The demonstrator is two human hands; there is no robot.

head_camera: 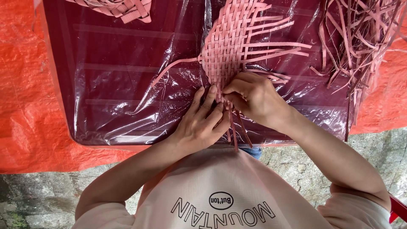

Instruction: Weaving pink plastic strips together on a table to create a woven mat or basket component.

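Note:
A half-woven pink mat of flat strips (pixel 231 44) lies on a dark red table covered with clear plastic film (pixel 110 76). Loose strip ends fan out to its right and hang down at its near edge. My left hand (pixel 202 125) presses its fingers on the mat's near edge. My right hand (pixel 252 96) pinches a pink strip at that same edge, right beside the left fingers. Several strip ends (pixel 237 129) dangle below both hands over the table's front edge.
A heap of loose pink strips (pixel 358 38) lies at the table's right. Another woven pink piece (pixel 118 7) sits at the top left. An orange tarp (pixel 25 93) spreads under the table, with stone ground (pixel 296 157) near my body.

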